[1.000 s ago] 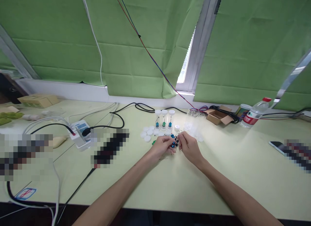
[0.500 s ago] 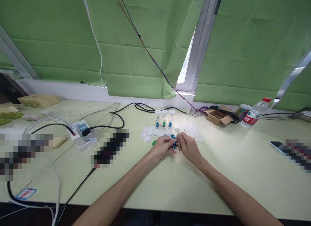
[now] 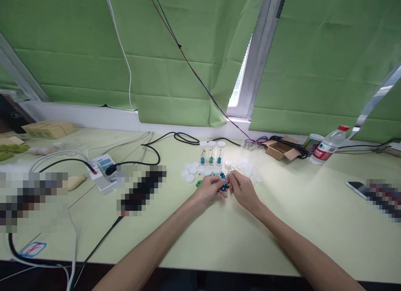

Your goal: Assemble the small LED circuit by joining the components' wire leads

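Small blue bead-headed pins with thin metal wire legs [image 3: 224, 185] sit pinched between both hands just above the pale green worktop [image 3: 282, 224], near its middle and in front of a row of three clear plastic tubes with white caps [image 3: 211, 154]. The left hand [image 3: 208, 191] has its fingers curled narrow around the blue pieces from the left, and the right hand [image 3: 242, 190] meets it from the right, its fingers closed on the thin wires; the two hands touch at the fingertips. How many pieces each hand holds is too small to tell. Round white plastic caps [image 3: 189, 173] lie scattered just behind the left hand, and a small green bead [image 3: 198, 183] rests beside them. Farther right stand an open brown cardboard box [image 3: 280, 149] and a clear water bottle with a red cap [image 3: 328, 148], well apart from the hands
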`<state>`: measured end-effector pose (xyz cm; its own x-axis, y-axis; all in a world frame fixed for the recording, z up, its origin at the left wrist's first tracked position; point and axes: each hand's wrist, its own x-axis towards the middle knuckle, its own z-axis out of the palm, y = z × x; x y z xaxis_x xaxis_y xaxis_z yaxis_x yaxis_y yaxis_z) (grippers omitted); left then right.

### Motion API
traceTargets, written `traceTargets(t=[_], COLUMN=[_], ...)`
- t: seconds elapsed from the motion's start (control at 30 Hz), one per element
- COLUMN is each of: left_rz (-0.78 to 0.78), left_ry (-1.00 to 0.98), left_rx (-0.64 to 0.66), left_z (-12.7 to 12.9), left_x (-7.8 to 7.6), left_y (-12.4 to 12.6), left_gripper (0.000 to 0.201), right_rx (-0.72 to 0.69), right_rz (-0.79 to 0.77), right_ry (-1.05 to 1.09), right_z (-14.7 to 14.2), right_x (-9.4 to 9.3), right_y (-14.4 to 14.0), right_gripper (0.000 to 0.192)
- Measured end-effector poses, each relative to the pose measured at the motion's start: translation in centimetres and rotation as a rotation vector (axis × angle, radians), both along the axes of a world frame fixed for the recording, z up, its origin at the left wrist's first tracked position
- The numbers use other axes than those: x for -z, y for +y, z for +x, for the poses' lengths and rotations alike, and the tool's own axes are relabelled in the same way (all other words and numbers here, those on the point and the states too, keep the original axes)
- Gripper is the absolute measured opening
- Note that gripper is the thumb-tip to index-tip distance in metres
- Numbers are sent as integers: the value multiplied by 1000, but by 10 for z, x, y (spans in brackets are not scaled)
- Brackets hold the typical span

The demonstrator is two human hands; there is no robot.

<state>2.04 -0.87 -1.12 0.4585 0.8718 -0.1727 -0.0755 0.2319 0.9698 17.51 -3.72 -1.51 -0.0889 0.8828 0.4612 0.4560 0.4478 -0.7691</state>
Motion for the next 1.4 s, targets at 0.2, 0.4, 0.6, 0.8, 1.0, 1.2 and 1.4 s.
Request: traceTargets(t=[0.2, 0.4, 0.6, 0.8, 1.0, 1.2, 1.4], left_rz=[4, 0, -19, -58, -65, -65, -57], left_ry=[19, 5, -8, -34, -44, -49, -47], left_rx=[-7, -32, -68, -91, -92, -84, -88], left_z=[0, -1, 1, 3, 3, 3, 2], left_x=[2, 5, 2, 2, 0, -2, -1], left_y=[1, 2, 1, 1, 0, -1, -1], left_gripper=[23, 24, 25, 22, 21, 20, 18], right_rx=[4, 2, 20, 43, 40, 65, 80], right_rz=[83, 136, 127, 40, -14, 56, 163], right_ry=[-81, -105, -83, 37, 138, 53, -63], right_z=[0, -1, -2, -3, -2, -3, -1], right_x=[2, 2, 0, -3, -1, 0, 3], right_y=[2, 0, 0, -1, 1, 0, 0], right_gripper=[33, 33, 32, 32, 35, 33, 32])
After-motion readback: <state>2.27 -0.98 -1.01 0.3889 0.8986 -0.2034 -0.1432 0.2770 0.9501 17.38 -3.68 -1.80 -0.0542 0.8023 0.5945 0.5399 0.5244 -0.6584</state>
